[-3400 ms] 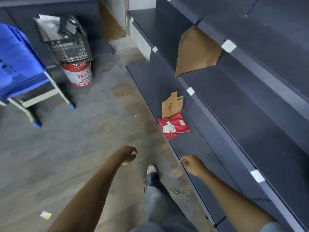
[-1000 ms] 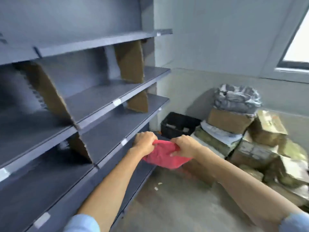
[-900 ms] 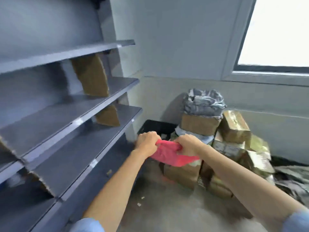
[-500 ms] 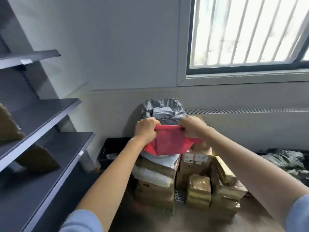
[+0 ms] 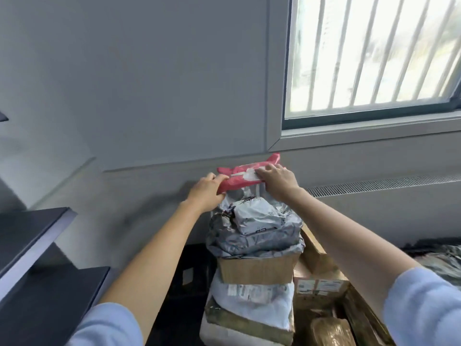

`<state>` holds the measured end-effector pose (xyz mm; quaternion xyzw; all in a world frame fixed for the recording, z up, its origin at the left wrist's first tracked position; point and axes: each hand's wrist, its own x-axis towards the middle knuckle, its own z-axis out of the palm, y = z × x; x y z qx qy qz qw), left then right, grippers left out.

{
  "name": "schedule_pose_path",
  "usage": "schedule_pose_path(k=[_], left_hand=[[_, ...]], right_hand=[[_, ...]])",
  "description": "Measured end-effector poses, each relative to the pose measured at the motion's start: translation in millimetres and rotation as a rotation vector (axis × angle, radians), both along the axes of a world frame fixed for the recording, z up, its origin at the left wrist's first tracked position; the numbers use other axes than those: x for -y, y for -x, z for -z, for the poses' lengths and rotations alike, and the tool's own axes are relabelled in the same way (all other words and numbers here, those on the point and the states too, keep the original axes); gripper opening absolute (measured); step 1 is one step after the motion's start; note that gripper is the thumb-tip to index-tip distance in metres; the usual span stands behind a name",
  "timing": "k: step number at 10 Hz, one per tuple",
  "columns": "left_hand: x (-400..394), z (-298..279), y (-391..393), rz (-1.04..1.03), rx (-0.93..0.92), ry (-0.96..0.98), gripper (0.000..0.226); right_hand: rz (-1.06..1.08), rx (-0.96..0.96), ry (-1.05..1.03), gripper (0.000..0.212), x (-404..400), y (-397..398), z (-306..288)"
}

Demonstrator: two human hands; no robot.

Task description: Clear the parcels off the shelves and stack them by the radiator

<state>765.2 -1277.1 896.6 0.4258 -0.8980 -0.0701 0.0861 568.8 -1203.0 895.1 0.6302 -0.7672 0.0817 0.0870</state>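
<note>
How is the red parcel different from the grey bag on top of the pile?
The red parcel is bright red and flat; the grey bag is silver-grey, puffy and crinkled. The red parcel is held up by the left hand and right hand; the grey bag rests on a cardboard box. Both are soft plastic mailers.

We've lifted the red parcel (image 5: 245, 176) from chest height to above the grey bag (image 5: 254, 228) topping the stack. It hung crumpled from both hands; now it lies flat, left hand (image 5: 207, 193) and right hand (image 5: 278, 181) gripping its ends.
</note>
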Motion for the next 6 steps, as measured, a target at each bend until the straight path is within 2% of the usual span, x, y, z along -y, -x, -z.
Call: schedule_pose_path(k=[1, 2, 3, 4, 5, 6], left_hand=[[22, 40, 13, 0.111, 0.292, -0.130, 0.045], [39, 73, 28, 0.119, 0.438, -0.211, 0.043], [54, 86, 39, 0.108, 0.477, -0.249, 0.046], [75, 88, 55, 0.100, 0.472, -0.261, 0.048], [87, 81, 73, 0.078, 0.544, -0.350, 0.049], [95, 66, 96, 0.082, 0.519, -0.503, 0.068]], right_hand=[[-0.010, 0.045, -0.198, 0.044, 22, 4, 55], [-0.012, 0.072, -0.394, 0.045, 41, 10, 98], [-0.028, 0.040, -0.450, 0.052, 55, 19, 114], [-0.032, 0.071, -0.459, 0.058, 73, 39, 111], [-0.044, 0.150, -0.520, 0.063, 81, 56, 101], [-0.102, 0.278, -0.585, 0.076, 91, 70, 83]])
